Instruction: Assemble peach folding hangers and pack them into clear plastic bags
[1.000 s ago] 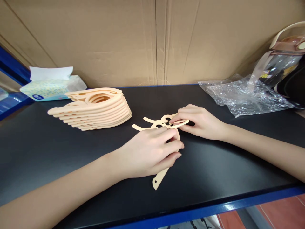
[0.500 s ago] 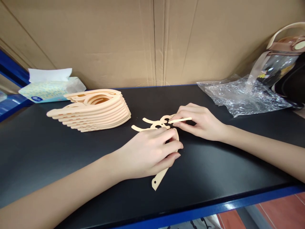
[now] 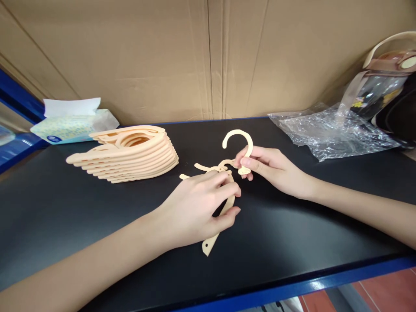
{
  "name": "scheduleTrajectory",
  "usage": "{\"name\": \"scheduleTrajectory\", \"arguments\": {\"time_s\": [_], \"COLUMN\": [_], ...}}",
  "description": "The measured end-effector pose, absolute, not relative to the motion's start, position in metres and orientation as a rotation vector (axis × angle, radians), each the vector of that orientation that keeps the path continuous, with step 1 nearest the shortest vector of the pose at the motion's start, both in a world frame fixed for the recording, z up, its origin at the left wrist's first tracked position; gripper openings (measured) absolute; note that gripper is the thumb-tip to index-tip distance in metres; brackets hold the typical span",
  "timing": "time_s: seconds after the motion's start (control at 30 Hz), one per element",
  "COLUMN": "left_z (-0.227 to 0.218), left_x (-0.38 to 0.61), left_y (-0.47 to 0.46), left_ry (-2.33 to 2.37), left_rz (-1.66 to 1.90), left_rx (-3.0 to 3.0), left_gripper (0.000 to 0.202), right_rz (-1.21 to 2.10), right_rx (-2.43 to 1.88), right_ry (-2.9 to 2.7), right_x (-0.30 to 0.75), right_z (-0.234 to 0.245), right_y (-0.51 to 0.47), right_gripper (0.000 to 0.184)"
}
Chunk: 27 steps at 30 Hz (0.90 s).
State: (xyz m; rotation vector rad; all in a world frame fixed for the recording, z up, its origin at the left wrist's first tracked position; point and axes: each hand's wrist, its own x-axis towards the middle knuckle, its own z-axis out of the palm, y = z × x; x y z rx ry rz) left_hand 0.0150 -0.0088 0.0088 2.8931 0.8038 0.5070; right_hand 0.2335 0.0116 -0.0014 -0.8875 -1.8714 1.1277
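My right hand pinches a cream plastic hanger hook by its lower end, between thumb and fingers. The hook is raised off the table, its curve upward and opening left. My left hand lies on the table to the left, fingers curled over a long flat cream hanger arm with a small hole at its near end. Beyond the left hand's knuckles lie more thin cream hook-like pieces, partly hidden by that hand.
A neat stack of cream hanger parts sits left on the black table. Behind it is a tissue pack. At the right are a crumpled clear plastic bag and a drinking bottle. Cardboard stands along the back.
My right hand has picked up the hook from the pieces and turned it upright, moving slightly right. My left hand and the hanger arm have shifted a little left.
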Motion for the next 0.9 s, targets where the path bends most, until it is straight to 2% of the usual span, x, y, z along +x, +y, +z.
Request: {"name": "scheduleTrajectory", "arguments": {"time_s": [0.03,0.13,0.2,0.23,0.33,0.4,0.8,0.9], "left_z": [0.0085,0.0074,0.0067,0.0063,0.0056,0.0055,0.0098,0.0087], "left_x": [0.0158,0.0175,0.0177,0.0175,0.0165,0.0163,0.0187,0.0185], "left_y": [-0.0095,-0.0106,-0.01,-0.0093,-0.0073,-0.0066,-0.0101,-0.0091], "left_ry": [0.829,0.917,0.965,0.985,0.999,1.001,1.07,1.085], "left_rz": [0.508,0.499,0.481,0.471,0.456,0.448,0.43,0.447], "left_rx": [2.885,2.855,2.822,2.798,2.743,2.735,2.709,2.712], "left_gripper": [0.012,0.011,0.011,0.013,0.017,0.019,0.028,0.023], "right_rz": [1.155,1.203,1.21,1.21,1.191,1.155,1.092,1.1], "right_rx": [-0.892,-0.927,-0.935,-0.932,-0.901,-0.874,-0.923,-0.934], "right_ry": [-1.847,-1.779,-1.759,-1.757,-1.816,-1.881,-1.835,-1.818], "right_x": [0.2336,0.2347,0.2355,0.2358,0.2354,0.2346,0.2341,0.2349], "right_z": [-0.0018,-0.002,-0.0018,-0.0018,-0.0018,-0.0017,0.0016,0.0015], "right_y": [0.0122,0.0137,0.0146,0.0151,0.0161,0.0161,0.0193,0.0203], "right_gripper": [0.023,0.06,0.071,0.068,0.036,0.022,0.018,0.021]}}
